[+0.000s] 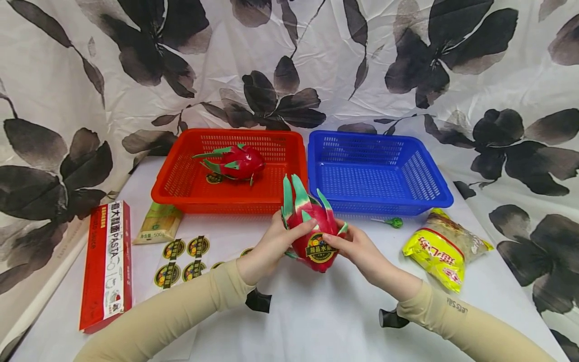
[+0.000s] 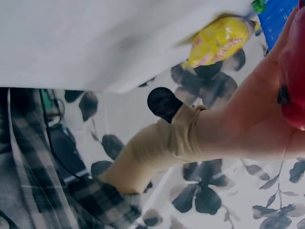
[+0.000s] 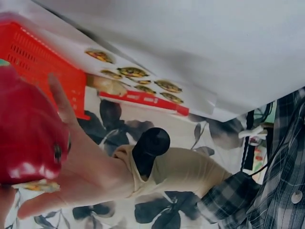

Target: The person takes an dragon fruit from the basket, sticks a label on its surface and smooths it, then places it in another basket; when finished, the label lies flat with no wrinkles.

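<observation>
Between both hands, above the white table, is a red dragon fruit (image 1: 307, 223) with green leafy scales pointing away from the person. My left hand (image 1: 270, 247) grips its left side, thumb laid across the front. From the right, my right hand (image 1: 364, 251) holds it, with the thumb on the right edge of a round black-and-gold sticker (image 1: 320, 249) on the fruit's face. In the right wrist view the sticker (image 3: 38, 185) shows edge-on at the fruit's surface. Fingers behind the fruit are hidden. Another dragon fruit (image 1: 237, 162) with a similar sticker lies in the red basket (image 1: 280, 193).
A blue basket (image 1: 380, 205) stands right of the red one. A sheet of round stickers (image 1: 174, 250), a pasta box (image 1: 106, 266) and a noodle packet (image 1: 158, 223) lie left. At right are a yellow bag (image 1: 436, 251) and a green lollipop (image 1: 394, 222).
</observation>
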A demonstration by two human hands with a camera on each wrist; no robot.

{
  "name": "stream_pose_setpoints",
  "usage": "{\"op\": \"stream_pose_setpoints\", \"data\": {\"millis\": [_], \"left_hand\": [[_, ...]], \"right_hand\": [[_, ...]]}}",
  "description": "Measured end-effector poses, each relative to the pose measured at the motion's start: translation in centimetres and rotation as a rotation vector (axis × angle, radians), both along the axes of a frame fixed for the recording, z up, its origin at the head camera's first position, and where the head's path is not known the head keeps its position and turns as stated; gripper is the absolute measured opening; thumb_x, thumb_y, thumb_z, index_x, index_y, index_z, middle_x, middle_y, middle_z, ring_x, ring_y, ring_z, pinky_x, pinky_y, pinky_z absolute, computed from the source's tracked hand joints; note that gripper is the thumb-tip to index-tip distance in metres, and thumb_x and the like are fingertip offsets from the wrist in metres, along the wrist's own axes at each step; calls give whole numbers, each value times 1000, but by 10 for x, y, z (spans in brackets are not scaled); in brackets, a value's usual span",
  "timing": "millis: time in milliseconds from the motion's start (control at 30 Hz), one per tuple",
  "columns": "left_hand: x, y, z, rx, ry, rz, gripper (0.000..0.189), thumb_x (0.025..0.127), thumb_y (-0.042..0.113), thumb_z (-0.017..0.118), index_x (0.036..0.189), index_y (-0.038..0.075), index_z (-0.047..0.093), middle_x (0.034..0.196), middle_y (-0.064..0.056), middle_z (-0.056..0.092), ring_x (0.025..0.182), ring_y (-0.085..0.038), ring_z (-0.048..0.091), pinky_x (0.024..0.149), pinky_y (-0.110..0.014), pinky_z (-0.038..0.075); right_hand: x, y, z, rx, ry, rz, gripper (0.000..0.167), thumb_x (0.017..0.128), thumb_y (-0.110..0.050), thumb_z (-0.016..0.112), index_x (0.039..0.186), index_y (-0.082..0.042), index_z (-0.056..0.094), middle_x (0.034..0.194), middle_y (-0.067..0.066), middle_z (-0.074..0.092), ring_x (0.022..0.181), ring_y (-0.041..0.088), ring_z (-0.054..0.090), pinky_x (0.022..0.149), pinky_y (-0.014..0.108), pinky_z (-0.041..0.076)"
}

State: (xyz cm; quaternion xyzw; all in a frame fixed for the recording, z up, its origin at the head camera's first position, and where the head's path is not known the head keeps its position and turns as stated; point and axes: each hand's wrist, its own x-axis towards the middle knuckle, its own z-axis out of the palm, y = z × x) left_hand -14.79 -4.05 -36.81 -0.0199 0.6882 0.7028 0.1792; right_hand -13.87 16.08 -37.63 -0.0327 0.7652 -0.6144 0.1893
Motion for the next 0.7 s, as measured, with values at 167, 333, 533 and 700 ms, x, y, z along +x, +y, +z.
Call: {"op": "stream_pose_setpoints", "data": {"millis": [167,333,533,700], "left_hand": [[3,-1,-2,-27,53,-37,90,96,27,72,163,7,15,159,-21,39,147,-39,45,116,-58,48],[4,-3,-4,-4,122,-47,95,93,16,78,161,12,13,159,-18,41,146,-37,48,115,-53,52],[5,-5,-4,-14,130,-43,95,92,14,78,162,12,13,158,-19,43,145,-38,48,115,-53,52],[3,-6,-5,16,108,-62,89,95,12,74,161,10,15,158,-19,44,146,-38,48,116,-53,51]], "right_hand": [[0,0,3,30,21,-11,81,99,-26,66,162,10,29,129,23,64,119,26,63,116,51,49],[-1,0,7,12,27,8,80,100,-24,64,162,11,26,141,28,59,129,34,60,120,53,47],[-1,0,12,14,19,18,80,102,-23,64,164,8,24,147,29,56,133,37,58,121,54,45],[-2,1,12,52,29,20,77,103,-20,64,163,9,27,134,25,64,122,30,63,112,45,53]]}}
